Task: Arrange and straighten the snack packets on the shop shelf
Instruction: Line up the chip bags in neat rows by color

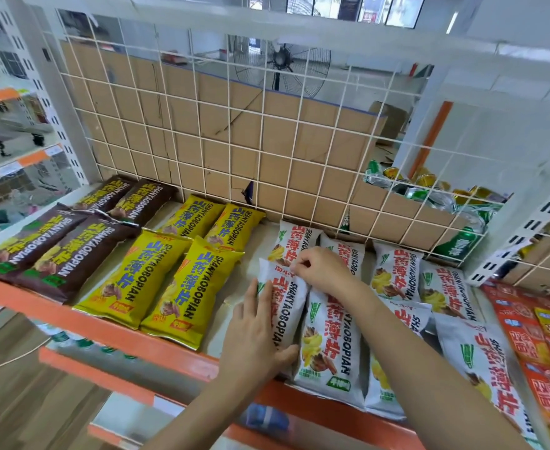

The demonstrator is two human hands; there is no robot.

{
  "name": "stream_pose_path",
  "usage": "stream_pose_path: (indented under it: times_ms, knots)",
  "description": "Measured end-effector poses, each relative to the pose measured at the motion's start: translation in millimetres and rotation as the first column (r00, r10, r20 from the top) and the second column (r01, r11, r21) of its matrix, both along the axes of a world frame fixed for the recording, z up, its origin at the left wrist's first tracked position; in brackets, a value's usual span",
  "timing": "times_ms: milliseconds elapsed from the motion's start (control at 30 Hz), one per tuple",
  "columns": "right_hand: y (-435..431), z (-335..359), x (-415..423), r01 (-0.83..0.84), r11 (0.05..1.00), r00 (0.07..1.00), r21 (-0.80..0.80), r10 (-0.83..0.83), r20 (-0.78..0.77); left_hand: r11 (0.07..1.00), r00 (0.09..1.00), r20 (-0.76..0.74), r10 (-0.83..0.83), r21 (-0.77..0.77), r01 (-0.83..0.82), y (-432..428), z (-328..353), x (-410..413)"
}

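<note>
Two bare forearms reach in from the near edge in the head view, both to one white packet (287,315) at the front of the shelf (121,336).

The left hand (254,336) lies against that packet's left side with fingers straight and thumb spread across its near end. Its grip is wide and flat, pressing, not closing. The right hand (322,267) has curled fingers, and its grip is a narrow pinch on the packet's far seam.

The packet sits between a bare strip of shelf on its left and a second white packet (328,336), which it touches on its right. More white ones lie behind and to the right, some askew.

It looks light and puffed with air, in thin, slick, crinkly film, and the crisps inside would likely break if squeezed. The flat end seams or the long sides are the better places to hold, not the belly.

Its long axis runs front to back. The top seam points at the wire grid (234,141), the far end leaning a little left of its neighbour's line.

Yellow packets (156,280) and brown packets (56,251) to the left lie in neat pairs along the same direction. Red packets (543,336) lie at the far right.
</note>
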State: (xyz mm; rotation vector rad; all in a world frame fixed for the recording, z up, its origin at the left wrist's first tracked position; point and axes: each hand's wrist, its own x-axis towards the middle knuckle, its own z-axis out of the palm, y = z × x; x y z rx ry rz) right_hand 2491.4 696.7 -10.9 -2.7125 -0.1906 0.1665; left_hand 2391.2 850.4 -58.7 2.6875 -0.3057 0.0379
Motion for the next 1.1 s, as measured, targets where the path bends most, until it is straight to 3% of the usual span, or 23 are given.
stream_pose_path:
  times_ms: [300,500,600,867,1100]
  knots:
    - [-20,5,-18,0.059,0.982,0.989,0.180,-0.082,0.124,0.998,0.997,-0.068,-0.022,-0.053,0.019,8,7,4]
    - [-48,14,-36,0.245,0.933,0.939,0.264,-0.296,0.174,0.988,0.991,0.041,-0.128,-0.085,0.131,4,28,25]
    - [-59,16,-46,0.312,0.908,0.918,0.279,-0.364,0.157,0.958,0.958,0.114,-0.262,-0.087,0.272,-10,40,42]
    - [-76,11,-64,0.260,0.963,0.963,0.067,-0.264,0.055,0.866,0.876,0.096,-0.473,-0.134,0.482,-53,47,53]
    - [-80,11,-57,0.237,0.965,0.971,0.113,-0.240,0.011,0.876,0.873,0.075,-0.483,0.039,0.481,-70,31,41]
